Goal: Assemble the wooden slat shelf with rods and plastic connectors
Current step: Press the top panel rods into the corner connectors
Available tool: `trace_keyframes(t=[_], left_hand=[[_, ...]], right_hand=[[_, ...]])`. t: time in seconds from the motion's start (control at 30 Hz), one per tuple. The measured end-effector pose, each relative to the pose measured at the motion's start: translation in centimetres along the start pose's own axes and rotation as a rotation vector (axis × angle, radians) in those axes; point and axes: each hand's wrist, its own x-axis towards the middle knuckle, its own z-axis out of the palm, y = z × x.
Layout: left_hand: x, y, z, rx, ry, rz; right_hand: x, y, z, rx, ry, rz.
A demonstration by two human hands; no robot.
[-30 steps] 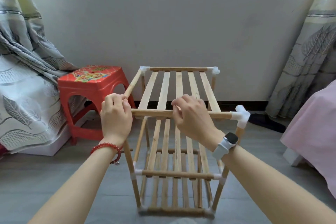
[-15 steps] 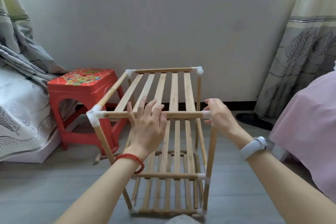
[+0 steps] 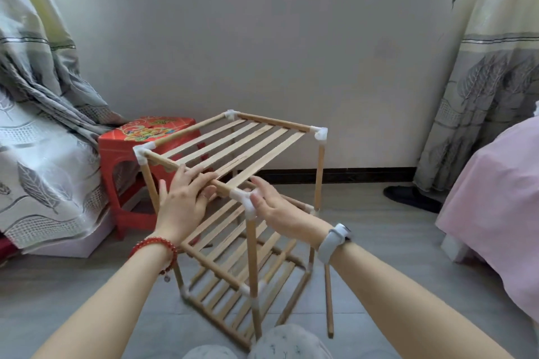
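The shelf has swung corner-on; my left hand lies flat along the top rod, my right hand open-fingered against the connector, so I'd press squarely.

Both forearms reach up from the lower frame toward the centre; the left hand lies palm down, fingers extended, a red bead bracelet at its wrist; the right hand lies alongside, fingers relaxed, white band on wrist.

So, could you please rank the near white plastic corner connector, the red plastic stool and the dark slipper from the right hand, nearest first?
1. White plastic corner connector: touching the right hand, at its fingertips.
2. Dark slipper: right, by the wall.
3. Red plastic stool: far left.
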Motion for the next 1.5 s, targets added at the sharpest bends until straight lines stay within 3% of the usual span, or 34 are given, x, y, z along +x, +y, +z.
trace_keyframes(t=[0.13,0.23,0.33,0.43,0.5,0.6,0.83,0.93,1.0,1.1,1.33,1.5], left_hand=[[-0.6,-0.3,-1.3,-0.037,0.042,-0.093],[-2.4,1.1,-1.8,-0.150,0.193,-0.078],[-4.4,3.2,-2.0,-0.104,0.393,0.038],[-5.0,6.5,-1.2,-0.045,0.413,0.272],[-4.9,8.9,0.2,-0.054,0.342,0.411],[-4.9,12.3,4.5,-0.093,0.171,0.481],[-6.0,13.4,18.2,-0.026,-0.443,0.244],[-6.9,11.1,27.1,0.078,-0.773,0.242],[-7.5,9.9,30.8,0.138,-0.907,0.229],[-8.0,7.9,36.2,0.184,-0.897,0.159],[-10.8,3.0,42.4,0.161,-0.971,-0.056],[-10.4,3.3,41.6,0.145,-0.981,-0.050]], right_hand=[[1.3,-1.1,1.2,-0.096,0.032,-0.037],[1.4,-0.7,0.8,-0.084,0.044,-0.068],[0.2,0.9,-0.3,-0.050,0.125,-0.090],[-1.5,3.6,-2.0,-0.016,0.210,-0.033],[-2.8,5.8,-2.9,0.018,0.252,0.061],[-5.6,11.0,-4.0,0.023,0.290,0.226],[-8.9,26.0,-2.6,0.028,0.299,0.652],[-8.8,33.9,0.6,0.029,0.244,0.821],[-8.5,37.6,2.6,0.022,0.202,0.908],[-6.6,42.7,5.5,-0.008,0.189,1.002],[-1.7,48.1,10.4,-0.276,0.120,1.003],[-1.6,47.4,9.8,0.033,0.231,1.193]])
